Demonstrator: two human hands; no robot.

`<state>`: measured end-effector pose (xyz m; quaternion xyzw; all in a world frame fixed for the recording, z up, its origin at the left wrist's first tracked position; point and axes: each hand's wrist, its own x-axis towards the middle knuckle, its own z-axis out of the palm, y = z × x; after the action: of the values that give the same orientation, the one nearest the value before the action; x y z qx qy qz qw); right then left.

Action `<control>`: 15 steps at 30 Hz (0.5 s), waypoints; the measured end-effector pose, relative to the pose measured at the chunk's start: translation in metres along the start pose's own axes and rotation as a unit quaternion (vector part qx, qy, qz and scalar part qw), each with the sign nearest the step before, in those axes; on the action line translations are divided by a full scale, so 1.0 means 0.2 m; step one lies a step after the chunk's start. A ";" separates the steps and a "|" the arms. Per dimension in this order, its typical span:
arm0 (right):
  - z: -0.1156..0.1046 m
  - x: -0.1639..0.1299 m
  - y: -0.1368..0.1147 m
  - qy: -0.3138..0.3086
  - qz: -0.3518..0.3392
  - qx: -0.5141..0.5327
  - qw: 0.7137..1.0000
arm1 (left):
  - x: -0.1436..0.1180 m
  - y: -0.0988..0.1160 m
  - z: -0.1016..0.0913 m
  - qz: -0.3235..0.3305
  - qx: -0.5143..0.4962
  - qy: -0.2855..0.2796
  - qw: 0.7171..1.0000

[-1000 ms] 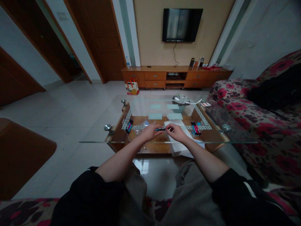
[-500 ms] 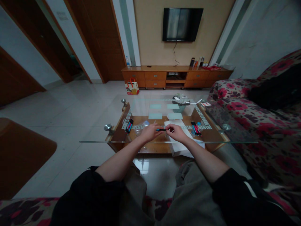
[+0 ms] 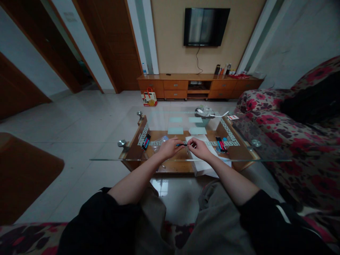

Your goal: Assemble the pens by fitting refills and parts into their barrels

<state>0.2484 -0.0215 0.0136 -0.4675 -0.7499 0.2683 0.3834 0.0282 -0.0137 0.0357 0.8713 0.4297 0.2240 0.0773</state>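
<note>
Between my two hands, over the glass table top (image 3: 159, 154), is a slim dark pen (image 3: 181, 145) with a blue part, lying roughly level. My left hand (image 3: 169, 148) is closed on its left part. The fingertips of my right hand (image 3: 198, 148) pinch together at the pen's right end; what exactly they grip there is too small to make out. To the left lies a group of blue, red and black pens (image 3: 146, 142). A similar group of pens (image 3: 221, 145) lies on the right, near a small round blue thing (image 3: 224, 139).
Below the glass are a white box or paper (image 3: 203, 166) and some clear plastic (image 3: 157, 147). Behind the table stands a waste basket (image 3: 202, 122). A red-and-white card (image 3: 233, 117) lies at the right. A flowered sofa (image 3: 265, 117) is along the right side.
Both hands stay at nearly the same place around the pen. Only slight finger movement shows, and the pen has tilted or shifted very little.
</note>
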 end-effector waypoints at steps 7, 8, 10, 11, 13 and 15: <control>0.01 0.00 0.01 -0.007 0.004 0.015 1.000 | 0.00 0.00 0.00 0.008 -0.002 -0.002 1.000; 0.01 0.00 0.00 -0.008 0.006 0.018 1.000 | 0.00 0.00 0.00 0.009 -0.004 -0.003 1.000; 0.01 0.00 0.00 -0.009 0.008 0.023 1.000 | 0.00 0.00 0.01 0.011 -0.008 -0.004 1.000; 0.01 0.00 0.00 -0.010 0.008 0.027 1.000 | 0.00 -0.01 0.01 0.011 -0.010 -0.004 1.000; 0.01 0.00 0.00 -0.013 0.009 0.033 0.999 | 0.00 -0.01 0.02 0.014 -0.016 -0.002 1.000; 0.01 -0.01 0.01 -0.014 0.011 0.036 0.999 | 0.01 -0.02 0.02 0.022 -0.026 -0.003 0.999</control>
<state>0.2481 -0.0219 0.0114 -0.4582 -0.7398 0.3058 0.3863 0.0276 -0.0099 0.0308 0.8790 0.4040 0.2341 0.0962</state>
